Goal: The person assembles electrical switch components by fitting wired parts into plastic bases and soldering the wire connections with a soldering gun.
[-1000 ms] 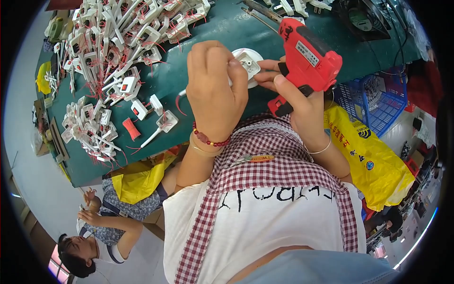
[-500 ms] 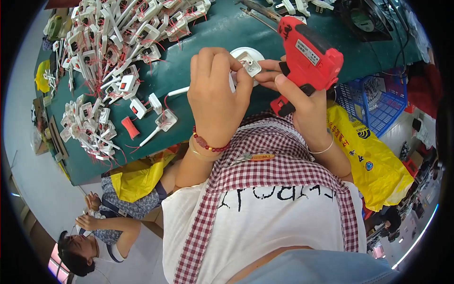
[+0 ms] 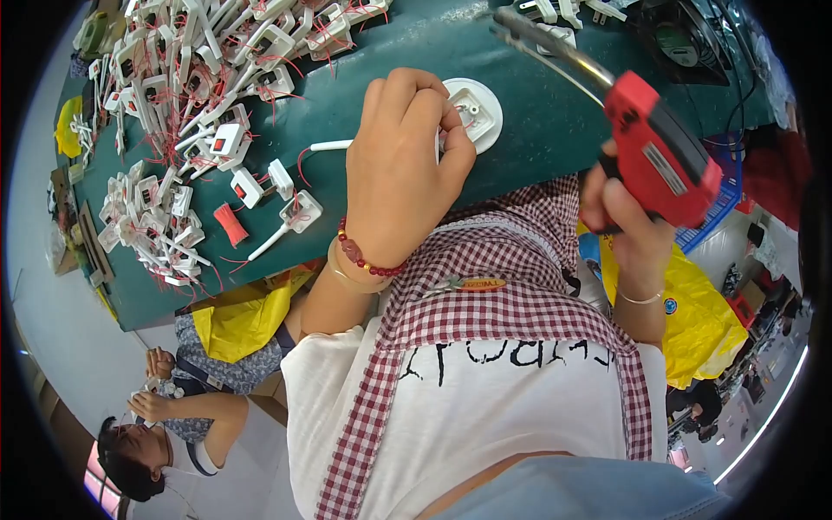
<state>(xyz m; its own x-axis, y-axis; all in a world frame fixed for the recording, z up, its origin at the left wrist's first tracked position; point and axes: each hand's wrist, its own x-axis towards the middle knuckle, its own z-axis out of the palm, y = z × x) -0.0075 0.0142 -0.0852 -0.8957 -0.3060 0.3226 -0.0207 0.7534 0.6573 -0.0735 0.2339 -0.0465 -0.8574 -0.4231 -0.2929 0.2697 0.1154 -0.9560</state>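
Observation:
My right hand (image 3: 628, 212) grips a red and black soldering gun (image 3: 663, 156), its metal tip (image 3: 555, 48) pointing up and left over the table. My left hand (image 3: 407, 165) is closed at the edge of a small white plastic housing (image 3: 472, 120), which has small metal parts inside. That housing rests on a round white dish (image 3: 490, 134). A white stick-like part with a red wire (image 3: 331, 146) pokes out left of my left hand. Further left lie a white piece with a red switch (image 3: 246, 186), another wired housing (image 3: 302, 211) and a red spool-shaped piece (image 3: 230, 225).
A big heap of white wired housings (image 3: 199, 78) covers the back left of the green table (image 3: 373, 52). A smaller pile (image 3: 152, 225) lies nearer. A black fan-like device (image 3: 680, 48) stands back right. Another person (image 3: 191, 425) sits at lower left.
My right hand has pulled the soldering gun right, away from the housing, and its fingers have left the housing. My left hand stays at the housing, which now sits on the dish.

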